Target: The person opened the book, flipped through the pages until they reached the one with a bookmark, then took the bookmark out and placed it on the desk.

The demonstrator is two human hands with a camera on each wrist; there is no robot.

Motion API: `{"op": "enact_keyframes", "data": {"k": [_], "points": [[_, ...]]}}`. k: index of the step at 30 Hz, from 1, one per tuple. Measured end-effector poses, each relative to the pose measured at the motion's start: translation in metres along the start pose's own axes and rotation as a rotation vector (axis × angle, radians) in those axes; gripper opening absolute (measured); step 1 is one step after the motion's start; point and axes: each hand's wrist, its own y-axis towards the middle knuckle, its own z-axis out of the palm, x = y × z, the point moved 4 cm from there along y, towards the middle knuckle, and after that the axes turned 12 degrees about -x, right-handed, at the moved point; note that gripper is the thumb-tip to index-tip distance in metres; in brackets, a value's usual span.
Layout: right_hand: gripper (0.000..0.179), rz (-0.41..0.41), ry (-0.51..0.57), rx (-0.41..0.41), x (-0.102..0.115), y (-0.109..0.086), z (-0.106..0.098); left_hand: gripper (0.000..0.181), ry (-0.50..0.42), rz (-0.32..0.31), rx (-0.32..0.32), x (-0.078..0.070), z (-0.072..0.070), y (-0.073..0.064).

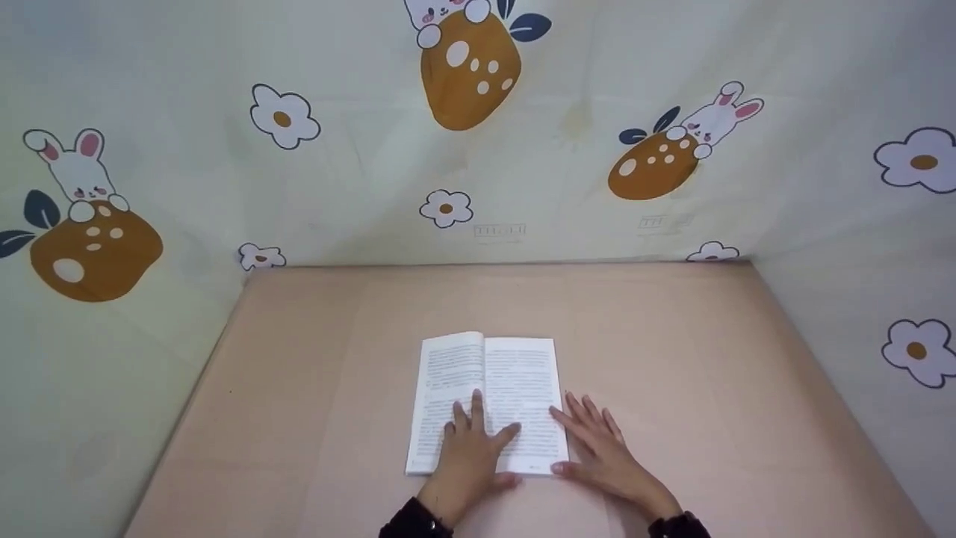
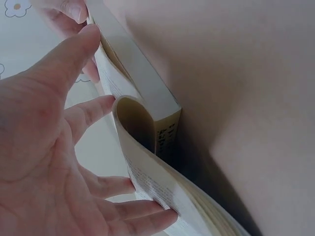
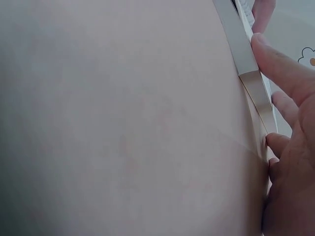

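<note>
An open book (image 1: 520, 373) with printed pages lies on the table, its left side curving up toward the spine. My left hand (image 1: 469, 457) spreads its fingers over the lower middle of the pages, across the fold. In the left wrist view, the fingertips of this left hand (image 2: 59, 147) press on the pages (image 2: 152, 182), and the book's lower edge shows a looped gap by the spine. At the book's right edge, my right hand (image 1: 601, 454) rests its thumb and index finger, with the other fingers extended beside the book. In the right wrist view, the right thumb (image 3: 280, 64) touches the book's corner.
A light pinkish-brown table surface (image 1: 299, 373) surrounds the book. Behind it and on both sides stand pale cloth walls (image 1: 358, 164) printed with rabbits, orange fruit shapes and flowers. Dark sleeves (image 1: 415, 521) cover both wrists at the front edge of the view.
</note>
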Motion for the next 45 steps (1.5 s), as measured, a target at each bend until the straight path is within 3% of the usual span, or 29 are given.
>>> {"op": "enact_keyframes", "data": {"k": [6,16,22,29,37,45], "points": [[0.078,0.027,-0.003,-0.002,0.0,0.001,0.0,0.071,0.045,0.004,-0.008,-0.003,0.001,0.002],[0.097,0.07,-0.049,-0.022,0.0,0.003,0.003,0.071,0.028,-0.004,0.004,-0.003,0.001,0.003],[0.096,0.076,-0.058,-0.04,0.001,0.003,0.002,0.067,-0.004,-0.001,-0.019,-0.002,-0.001,0.003],[0.097,0.062,-0.068,-0.04,0.001,0.003,0.003,0.061,-0.022,0.008,0.013,0.002,-0.004,0.004],[0.101,0.046,-0.053,-0.057,0.001,0.001,0.004,0.051,-0.088,0.015,0.0,0.006,-0.009,0.002],[0.093,0.023,-0.055,-0.048,0.003,0.001,0.004,0.045,-0.103,0.02,-0.014,0.01,-0.009,0.003]]}}
